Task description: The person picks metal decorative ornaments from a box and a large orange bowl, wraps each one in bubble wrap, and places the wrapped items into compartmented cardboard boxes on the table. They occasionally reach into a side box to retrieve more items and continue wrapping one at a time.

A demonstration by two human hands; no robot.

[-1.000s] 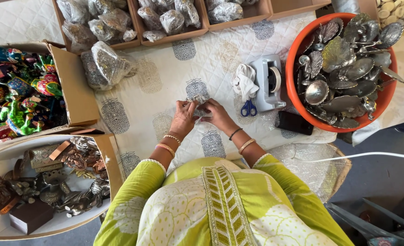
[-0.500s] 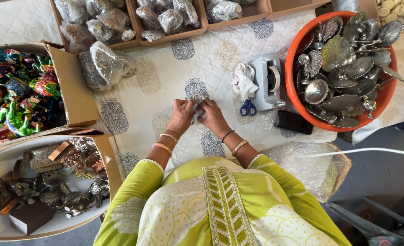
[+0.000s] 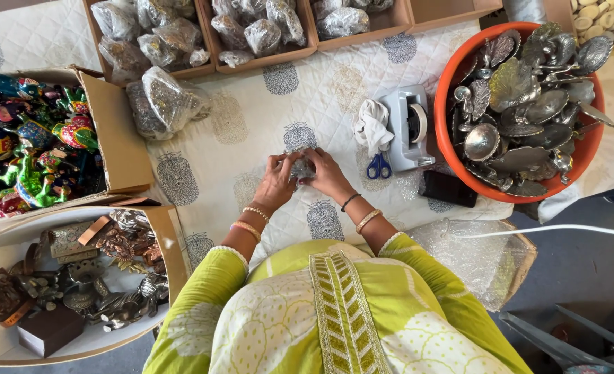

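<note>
Two cardboard boxes at far left: upper box (image 3: pixel 123 149) packed with bright painted figurines (image 3: pixel 26 149), lower box (image 3: pixel 172 249) holding dark metal trinkets (image 3: pixel 106 277). Just right of the upper box, a wrapped bundle (image 3: pixel 165 104) lying on the patterned cloth (image 3: pixel 251 125). Along the top edge, trays (image 3: pixel 213 66) filled with more plastic-wrapped pieces.

At centre, left hand (image 3: pixel 276 183) curled, fingers pinching the left side of a small wrapped item (image 3: pixel 301 167). Right hand (image 3: pixel 328 173) likewise curled, fingertips pinching the right side of the same item. Item held between both hands just above the cloth, over a printed motif; too small and covered to tell its shape. Bangles on both wrists, green sleeves below.

Right of the hands, scissors (image 3: pixel 378 166) with blue handles, touching a white rag (image 3: pixel 373 125). Beside these, a grey tape dispenser (image 3: pixel 407 128). Below it, a dark phone (image 3: pixel 449 188) near the tub's rim. At far right, an orange tub (image 3: pixel 445 90) heaped with silver dishes (image 3: pixel 529 104). Bubble wrap (image 3: pixel 480 256) lying at lower right.
</note>
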